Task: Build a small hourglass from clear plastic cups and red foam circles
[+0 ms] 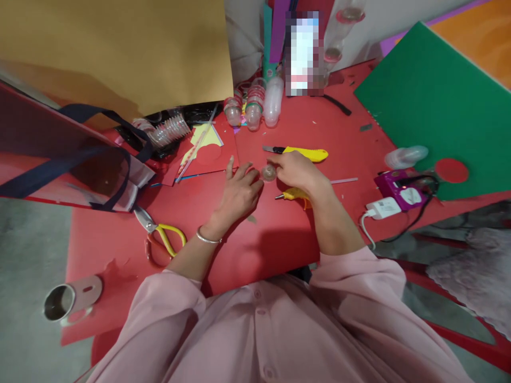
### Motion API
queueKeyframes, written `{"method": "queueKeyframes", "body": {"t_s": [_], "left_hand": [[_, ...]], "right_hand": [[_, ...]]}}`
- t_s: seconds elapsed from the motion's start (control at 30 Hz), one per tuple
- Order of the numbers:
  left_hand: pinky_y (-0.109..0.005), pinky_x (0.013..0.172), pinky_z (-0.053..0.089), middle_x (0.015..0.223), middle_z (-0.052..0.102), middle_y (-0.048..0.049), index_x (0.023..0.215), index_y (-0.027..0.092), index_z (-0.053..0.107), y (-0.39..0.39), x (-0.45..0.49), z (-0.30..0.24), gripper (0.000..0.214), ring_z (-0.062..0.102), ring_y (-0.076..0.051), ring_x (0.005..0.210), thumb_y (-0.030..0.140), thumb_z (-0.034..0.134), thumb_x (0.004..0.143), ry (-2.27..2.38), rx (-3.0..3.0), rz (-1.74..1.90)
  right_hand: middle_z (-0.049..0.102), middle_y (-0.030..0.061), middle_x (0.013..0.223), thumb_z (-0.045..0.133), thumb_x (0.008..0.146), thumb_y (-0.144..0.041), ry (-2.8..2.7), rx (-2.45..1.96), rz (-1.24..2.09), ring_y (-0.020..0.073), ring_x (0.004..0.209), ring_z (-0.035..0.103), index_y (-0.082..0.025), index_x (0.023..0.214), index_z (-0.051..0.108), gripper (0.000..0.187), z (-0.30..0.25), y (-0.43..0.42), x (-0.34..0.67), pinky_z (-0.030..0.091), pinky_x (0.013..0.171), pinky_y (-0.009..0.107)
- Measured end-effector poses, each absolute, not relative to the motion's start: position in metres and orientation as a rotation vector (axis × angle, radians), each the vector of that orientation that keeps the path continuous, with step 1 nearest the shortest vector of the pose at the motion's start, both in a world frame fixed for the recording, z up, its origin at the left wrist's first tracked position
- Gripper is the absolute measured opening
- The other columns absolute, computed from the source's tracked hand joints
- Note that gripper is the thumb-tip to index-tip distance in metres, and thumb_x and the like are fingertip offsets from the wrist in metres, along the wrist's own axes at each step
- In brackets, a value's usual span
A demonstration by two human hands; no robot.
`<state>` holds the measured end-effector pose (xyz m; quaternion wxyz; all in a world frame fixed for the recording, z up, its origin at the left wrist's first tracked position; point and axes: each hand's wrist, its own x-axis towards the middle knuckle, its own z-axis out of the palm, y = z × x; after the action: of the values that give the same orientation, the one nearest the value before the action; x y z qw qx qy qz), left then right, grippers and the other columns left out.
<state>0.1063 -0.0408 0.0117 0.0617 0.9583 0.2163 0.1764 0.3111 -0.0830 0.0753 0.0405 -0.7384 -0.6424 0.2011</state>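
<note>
A small, round, clear plastic cup (269, 172) sits on the red table between my two hands. My right hand (297, 171) holds its right side, the index finger reaching past its far edge. Beside the cup on the left is my left hand (241, 192), fingers spread over the table and nearly touching it. A yellow box cutter (307, 153) with its blade out lies just beyond my right hand. Under my right wrist, partly hidden, rests a yellow glue gun (293, 193), its nozzle pointing left.
Yellow-and-red-handled scissors (166, 240) and a metal mug (80, 299) are on the left. Stacked plastic cups (255, 103) stand at the back near a blurred screen (304, 53). To the right are a purple power adapter (401, 189), a white charger (384, 208) and a green board (435, 117).
</note>
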Motion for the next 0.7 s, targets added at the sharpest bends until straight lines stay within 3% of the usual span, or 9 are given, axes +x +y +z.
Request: {"method": "queueKeyframes", "body": {"t_s": [0.37,0.7], "left_hand": [[-0.081,0.128,-0.001,0.115,0.079,-0.0077,0.118,0.031,0.076,-0.04,0.105,0.019,0.033,0.055,-0.038,0.142,0.021,0.05,0.101,0.635,2.909,0.519],[-0.079,0.13,0.003,0.112,0.077,-0.0092,0.114,0.027,0.075,-0.046,0.106,0.023,0.032,0.056,-0.037,0.139,0.018,0.047,0.102,0.631,2.927,0.512]], "right_hand": [[0.077,0.0185,0.115,0.047,0.099,-0.023,-1.955,-2.306,0.634,0.0316,0.104,0.069,-0.018,0.116,0.078,0.036,0.079,-0.084,0.306,0.042,0.078,0.037],[0.077,0.0205,0.117,0.047,0.1,-0.022,-2.006,-2.331,0.569,0.0327,0.106,0.07,-0.016,0.114,0.076,0.032,0.079,-0.083,0.302,0.043,0.079,0.038]]}}
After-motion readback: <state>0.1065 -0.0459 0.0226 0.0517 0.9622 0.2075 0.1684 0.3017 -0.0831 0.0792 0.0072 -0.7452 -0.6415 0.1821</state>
